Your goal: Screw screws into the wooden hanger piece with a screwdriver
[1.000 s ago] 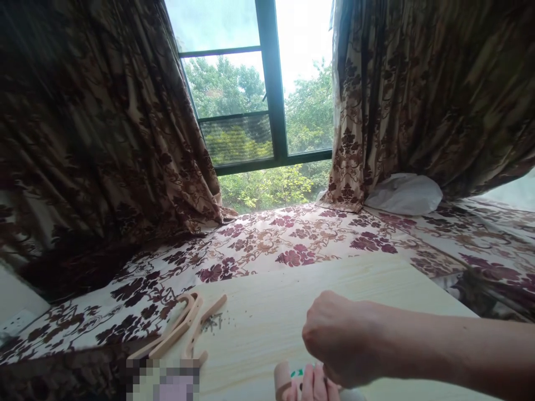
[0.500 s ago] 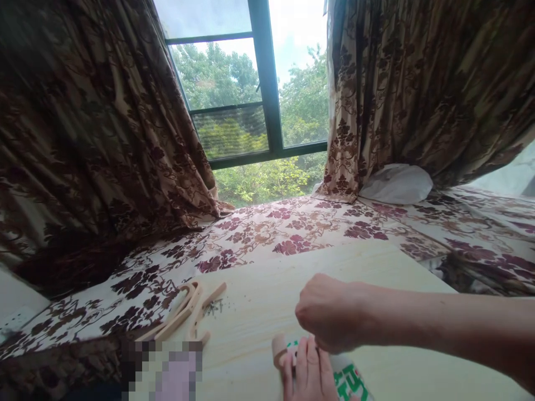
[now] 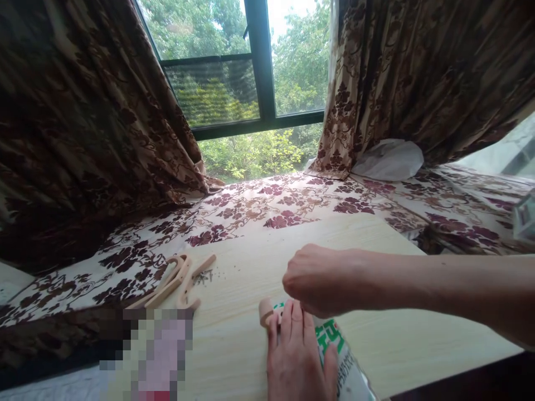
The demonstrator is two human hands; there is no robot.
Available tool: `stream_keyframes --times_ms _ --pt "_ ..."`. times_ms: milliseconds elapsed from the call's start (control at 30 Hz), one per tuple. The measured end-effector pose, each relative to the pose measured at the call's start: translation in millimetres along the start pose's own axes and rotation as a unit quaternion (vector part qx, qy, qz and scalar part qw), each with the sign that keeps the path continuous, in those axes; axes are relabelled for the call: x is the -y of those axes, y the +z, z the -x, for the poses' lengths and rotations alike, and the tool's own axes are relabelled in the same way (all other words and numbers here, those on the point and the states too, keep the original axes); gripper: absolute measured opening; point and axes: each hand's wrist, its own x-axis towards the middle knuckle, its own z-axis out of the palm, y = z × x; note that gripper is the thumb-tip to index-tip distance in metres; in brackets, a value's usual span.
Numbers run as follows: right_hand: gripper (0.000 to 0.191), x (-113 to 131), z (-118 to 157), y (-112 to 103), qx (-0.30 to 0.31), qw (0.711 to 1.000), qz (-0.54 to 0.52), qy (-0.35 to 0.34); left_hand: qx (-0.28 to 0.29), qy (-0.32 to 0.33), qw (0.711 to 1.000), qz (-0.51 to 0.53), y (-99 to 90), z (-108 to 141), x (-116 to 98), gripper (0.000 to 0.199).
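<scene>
My left hand point(image 3: 295, 345) lies palm down near the board's front, its fingers stretched forward and its thumb apart. Its fingertips press on a pale wooden piece with a rounded end point(image 3: 265, 312), most of which is hidden beneath them. Under that hand is a white packet with green printing point(image 3: 330, 337). From the right, my right hand point(image 3: 313, 278) reaches across as a fist just above the left fingertips. Whatever it grips is hidden from this side. All of this rests on a light wooden board point(image 3: 234, 345).
Curved wooden parts point(image 3: 179, 281) lie on the board's left, beside a scatter of small dark screws or nails point(image 3: 204, 275). Beyond are a floral cloth point(image 3: 251, 209), a white plastic bag point(image 3: 390, 160), curtains point(image 3: 351, 72) and a window. A pixelated patch covers the lower left.
The view has tipped downward, so everything sits higher in the picture and more of my left hand and the packet shows. Both hands keep nearly the same place over the wooden piece.
</scene>
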Motion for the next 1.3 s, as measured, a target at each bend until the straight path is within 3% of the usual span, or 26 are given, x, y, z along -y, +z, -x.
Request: stream_keyframes --times_ms 100,267,400,533,667,867,1000,1133,1300 --pt "0.012 -7 0 -2 0.023 1.000 -0.011 0.016 -0.001 0.002 1.000 -0.004 -1.3 -1 -2 0.047" --pt "0.018 -10 8 -13 0.081 0.996 0.011 -0.029 0.020 0.019 0.999 -0.030 -7.4 -3 3 0.053" --pt "0.019 -5 9 -12 0.066 0.997 0.004 -0.047 0.050 0.059 0.996 -0.048 -11.5 -6 6 0.052" --pt "0.014 -10 -1 -3 0.053 0.998 -0.019 0.006 0.034 0.012 0.999 -0.027 -10.6 -5 4 0.053" --pt "0.020 -18 -2 -5 0.047 0.999 -0.024 0.008 0.025 0.053 0.997 -0.049 -9.0 -4 4 0.053" --pt "0.022 -15 7 -16 0.061 0.997 -0.011 -0.037 0.018 -0.017 1.000 -0.011 -6.4 -3 -3 0.056" --pt "0.010 -15 0 -5 0.030 0.999 -0.022 -0.026 0.017 -0.012 1.000 -0.005 -5.9 -3 -4 0.051" --pt "0.017 -22 -3 1 0.008 0.998 -0.048 0.025 0.005 -0.012 1.000 0.000 -5.2 -3 -4 0.050" --pt "0.020 -19 11 -10 0.031 0.999 -0.012 -0.013 0.015 -0.021 1.000 0.001 -6.3 -3 -4 0.053"
